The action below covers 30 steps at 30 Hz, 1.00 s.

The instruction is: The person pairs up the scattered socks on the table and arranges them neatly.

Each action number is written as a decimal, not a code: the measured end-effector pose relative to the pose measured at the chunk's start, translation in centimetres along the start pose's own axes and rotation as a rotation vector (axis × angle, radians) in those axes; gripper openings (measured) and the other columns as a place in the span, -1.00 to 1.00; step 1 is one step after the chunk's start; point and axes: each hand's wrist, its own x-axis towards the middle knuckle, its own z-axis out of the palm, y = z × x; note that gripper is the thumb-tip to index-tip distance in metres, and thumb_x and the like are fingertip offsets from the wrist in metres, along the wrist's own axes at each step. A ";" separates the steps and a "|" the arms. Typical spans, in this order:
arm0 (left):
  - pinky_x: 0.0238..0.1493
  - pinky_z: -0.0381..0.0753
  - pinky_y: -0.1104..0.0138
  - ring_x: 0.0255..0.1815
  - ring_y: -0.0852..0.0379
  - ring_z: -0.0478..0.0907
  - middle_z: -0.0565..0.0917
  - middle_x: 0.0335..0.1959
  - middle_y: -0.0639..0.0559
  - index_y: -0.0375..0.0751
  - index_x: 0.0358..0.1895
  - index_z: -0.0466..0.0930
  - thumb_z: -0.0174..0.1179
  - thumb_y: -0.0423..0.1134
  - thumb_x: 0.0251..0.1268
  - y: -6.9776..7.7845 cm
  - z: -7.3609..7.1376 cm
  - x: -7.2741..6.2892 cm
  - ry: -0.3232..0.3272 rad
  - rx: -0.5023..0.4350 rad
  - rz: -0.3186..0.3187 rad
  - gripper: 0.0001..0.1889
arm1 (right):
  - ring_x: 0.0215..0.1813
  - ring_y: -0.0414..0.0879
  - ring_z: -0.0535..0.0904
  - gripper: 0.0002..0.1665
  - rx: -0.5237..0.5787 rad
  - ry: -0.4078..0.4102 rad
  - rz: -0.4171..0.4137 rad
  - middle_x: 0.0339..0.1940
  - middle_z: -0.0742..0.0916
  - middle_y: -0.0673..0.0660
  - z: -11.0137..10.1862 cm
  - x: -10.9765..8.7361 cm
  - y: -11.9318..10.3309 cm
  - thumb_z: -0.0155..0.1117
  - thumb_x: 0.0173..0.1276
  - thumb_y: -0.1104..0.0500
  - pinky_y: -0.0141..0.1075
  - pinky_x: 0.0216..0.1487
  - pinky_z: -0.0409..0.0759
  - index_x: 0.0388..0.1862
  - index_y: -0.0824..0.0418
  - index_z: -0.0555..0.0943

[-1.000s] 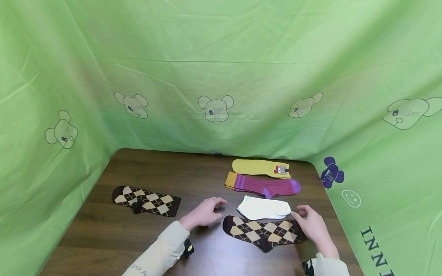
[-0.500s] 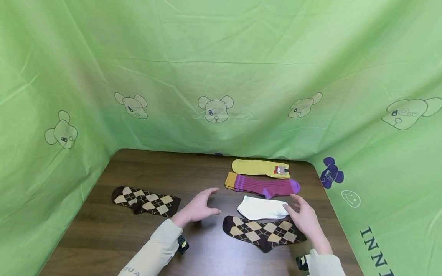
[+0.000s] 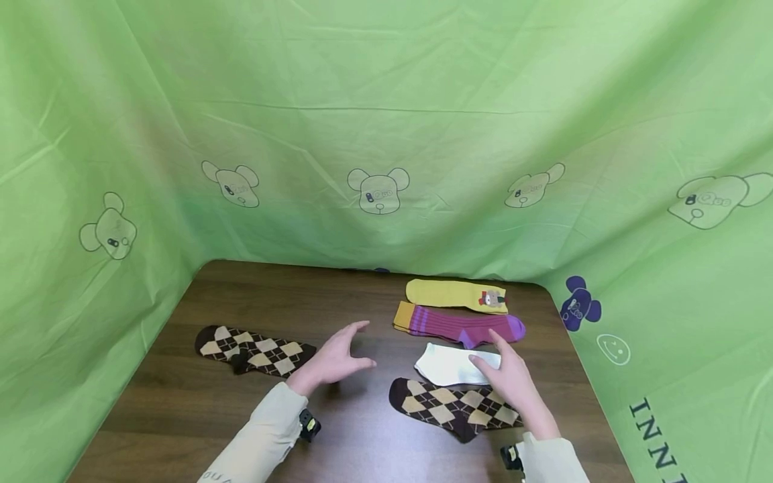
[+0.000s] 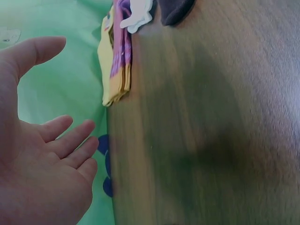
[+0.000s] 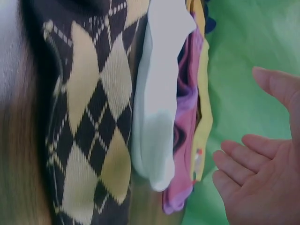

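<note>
My left hand (image 3: 332, 357) hovers over the table's middle, thumb and fingers spread apart and holding nothing. Just left of it lies an argyle sock (image 3: 260, 349) in brown and beige, its cuff end partly behind the hand. My right hand (image 3: 510, 376), also spread and holding nothing, is above the right end of a white sock (image 3: 449, 364) and overlaps it in the head view. A second argyle sock (image 3: 443, 406) lies in front of the white one, partly covered by my right wrist. Behind the white sock is a purple sock (image 3: 459, 325) with an orange cuff.
A yellow sock (image 3: 447, 294) with an animal picture lies at the back right, behind the purple one. The brown wooden table (image 3: 290, 288) meets a green printed cloth (image 3: 374, 134) at its back and both sides.
Both hands have shifted left; the left one has opened its fingers wider. My right hand has moved from beside the white sock to over its right end. The socks lie as before.
</note>
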 end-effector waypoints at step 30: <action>0.37 0.27 -0.20 0.46 -0.30 0.26 0.33 0.49 -0.20 -0.17 0.60 0.11 0.38 -0.02 0.25 -3.1 -9.2 -1.5 0.131 -0.014 -0.119 -0.08 | 0.51 0.28 0.25 -0.02 0.142 -0.003 -0.091 0.53 0.37 0.34 5.8 3.6 -6.2 0.39 0.41 -0.08 0.16 0.46 0.20 0.61 0.29 0.17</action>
